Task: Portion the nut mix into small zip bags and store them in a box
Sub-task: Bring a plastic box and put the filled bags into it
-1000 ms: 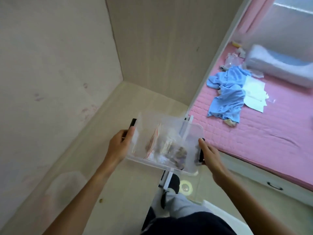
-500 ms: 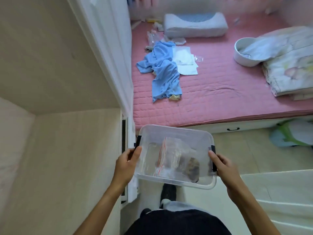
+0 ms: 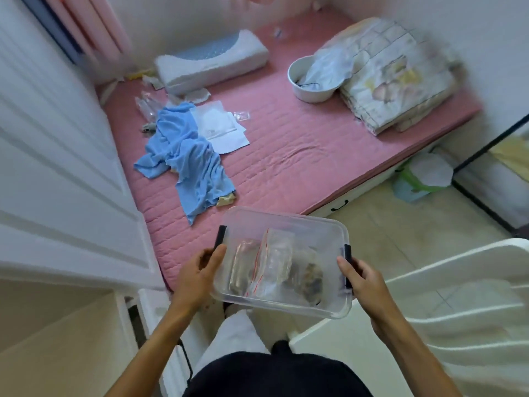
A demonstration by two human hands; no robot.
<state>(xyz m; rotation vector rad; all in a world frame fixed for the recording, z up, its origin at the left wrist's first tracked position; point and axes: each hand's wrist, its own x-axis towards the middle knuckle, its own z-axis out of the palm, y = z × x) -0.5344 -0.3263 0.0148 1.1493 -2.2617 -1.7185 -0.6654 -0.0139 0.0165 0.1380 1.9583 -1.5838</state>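
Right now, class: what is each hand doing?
Left hand: grips the clear box at its left end.
Right hand: grips its right end.

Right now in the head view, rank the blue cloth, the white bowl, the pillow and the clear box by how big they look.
1. clear box, though it's nearest the camera
2. blue cloth
3. pillow
4. white bowl
Box and cloth look close; unsure.

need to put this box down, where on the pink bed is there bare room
Bare pink mattress lies between the crumpled blue cloth and the folded quilt, below the white bowl. The far-left corner by the pillow is crowded with bags and papers.
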